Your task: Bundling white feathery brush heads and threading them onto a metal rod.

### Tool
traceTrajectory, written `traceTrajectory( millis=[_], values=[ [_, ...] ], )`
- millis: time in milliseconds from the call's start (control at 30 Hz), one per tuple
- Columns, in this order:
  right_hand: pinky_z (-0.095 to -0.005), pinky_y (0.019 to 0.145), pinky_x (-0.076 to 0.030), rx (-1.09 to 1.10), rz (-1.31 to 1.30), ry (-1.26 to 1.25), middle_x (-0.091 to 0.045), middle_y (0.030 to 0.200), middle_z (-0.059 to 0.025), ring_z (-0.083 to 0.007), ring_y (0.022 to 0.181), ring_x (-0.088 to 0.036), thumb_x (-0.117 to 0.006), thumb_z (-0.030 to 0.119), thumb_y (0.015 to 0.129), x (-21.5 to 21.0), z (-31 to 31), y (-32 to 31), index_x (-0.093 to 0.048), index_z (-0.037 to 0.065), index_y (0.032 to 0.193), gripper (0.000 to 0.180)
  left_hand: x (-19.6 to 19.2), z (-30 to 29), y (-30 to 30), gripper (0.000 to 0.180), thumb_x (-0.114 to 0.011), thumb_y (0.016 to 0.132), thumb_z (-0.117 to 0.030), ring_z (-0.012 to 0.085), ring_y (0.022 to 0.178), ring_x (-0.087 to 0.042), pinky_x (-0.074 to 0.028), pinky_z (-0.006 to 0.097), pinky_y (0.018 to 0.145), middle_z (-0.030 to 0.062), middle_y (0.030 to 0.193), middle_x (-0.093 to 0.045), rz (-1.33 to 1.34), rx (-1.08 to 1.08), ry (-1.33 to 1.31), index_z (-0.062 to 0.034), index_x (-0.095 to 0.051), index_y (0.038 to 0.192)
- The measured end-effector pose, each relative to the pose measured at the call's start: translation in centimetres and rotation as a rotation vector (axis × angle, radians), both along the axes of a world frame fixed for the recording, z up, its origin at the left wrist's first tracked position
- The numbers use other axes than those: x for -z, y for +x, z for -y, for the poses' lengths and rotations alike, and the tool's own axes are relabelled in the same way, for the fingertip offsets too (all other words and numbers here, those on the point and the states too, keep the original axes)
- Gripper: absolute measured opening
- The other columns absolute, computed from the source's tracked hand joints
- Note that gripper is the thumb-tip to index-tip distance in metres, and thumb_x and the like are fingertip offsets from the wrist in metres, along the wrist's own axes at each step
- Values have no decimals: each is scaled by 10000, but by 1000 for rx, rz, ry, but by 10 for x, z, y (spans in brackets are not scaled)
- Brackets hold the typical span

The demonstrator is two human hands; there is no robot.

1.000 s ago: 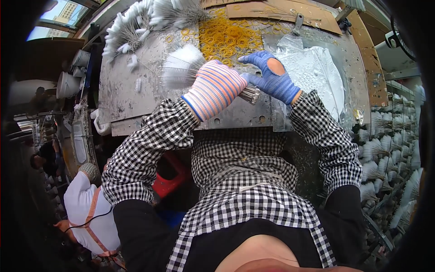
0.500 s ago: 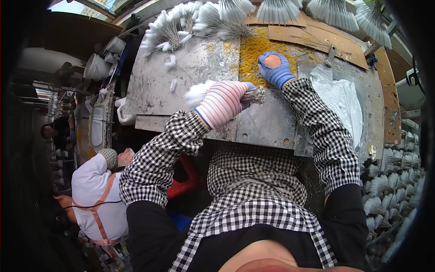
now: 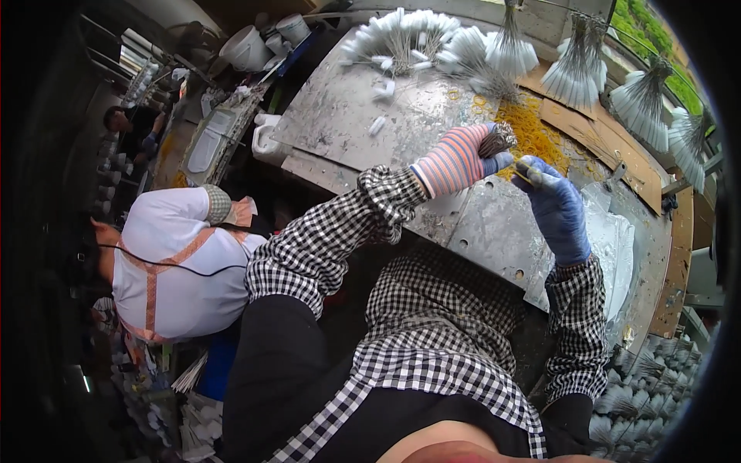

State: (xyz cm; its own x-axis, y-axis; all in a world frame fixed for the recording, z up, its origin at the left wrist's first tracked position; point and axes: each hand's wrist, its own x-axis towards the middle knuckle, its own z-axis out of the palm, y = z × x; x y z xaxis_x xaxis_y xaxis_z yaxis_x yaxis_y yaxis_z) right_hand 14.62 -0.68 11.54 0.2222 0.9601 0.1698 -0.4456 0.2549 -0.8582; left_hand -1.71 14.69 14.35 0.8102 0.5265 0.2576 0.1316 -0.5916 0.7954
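A: Step in hand?

B: By judgement, banding. Wire bundle [image 3: 502, 137] gathered above the bench [image 3: 332, 116], with no ring visible around the wires yet.

A: Clock reference?

B: Bundle as centre, 12 toward the top edge of the head view.

A: Left grip?

B: Left hand [image 3: 455, 162], striped glove, at 8 o'clock. Wrapped tightly around the bundle, with wire ends jutting out past the fist. Bristle ends hidden behind the glove.

A: Right grip?

B: Right hand [image 3: 554, 208], blue glove, at 5 o'clock, just beside the left glove. Fingertips pinched together, apparently on a yellow ring [image 3: 522, 177]; too small for certainty.

A: Surroundings?

B: Pile of yellow rings [image 3: 540, 135] on the bench at 3, cardboard [image 3: 567, 119] beyond in the same direction. Hanging brush bunches [image 3: 573, 77] between 1 and 2. White sheet [image 3: 617, 255] between 4 and 5. Loose white brush head [image 3: 377, 126] at 9. Heap of white brushes [image 3: 401, 38] between 10 and 11.

A: Demands of the next move?

B: By judgement: a steady left grip, even wire ends, and enough stretch in the ring for clearing the splayed tips. Possible trouble: snagging on a stray wire, or slipping off gloved fingertips.
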Motion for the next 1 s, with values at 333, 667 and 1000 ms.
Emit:
traceTrajectory(
  millis=[333,667,1000],
  values=[
    [-171,448,-448,140,464,19,-723,1178,-196,-101,543,-635,-562,44,994,-9,35,-16,-607,37,1382,391,9,20,-20,280,-775,911,-268,84,737,-617,-551,301,719,79,824,-730,52,76,-206,-38,-688,1046],
    [-329,913,-539,485,1073,-232,-695,1115,-88,-195,1010,-686,-863,289,808,-17,15,4,-583,47,1393,691,4,79,-9,76,-629,859,-170,313,746,-714,-547,430,650,99,708,-668,-329,386,758,-110,-633,812],
    [-401,1106,-423,123,691,114,-669,1277,-131,-257,1255,-593,-843,370,799,-54,35,-36,-565,-13,1381,750,-4,63,-22,316,-749,929,-310,132,641,-586,-500,309,610,6,682,-636,-26,406,-547,-39,-637,811]
  ],
)
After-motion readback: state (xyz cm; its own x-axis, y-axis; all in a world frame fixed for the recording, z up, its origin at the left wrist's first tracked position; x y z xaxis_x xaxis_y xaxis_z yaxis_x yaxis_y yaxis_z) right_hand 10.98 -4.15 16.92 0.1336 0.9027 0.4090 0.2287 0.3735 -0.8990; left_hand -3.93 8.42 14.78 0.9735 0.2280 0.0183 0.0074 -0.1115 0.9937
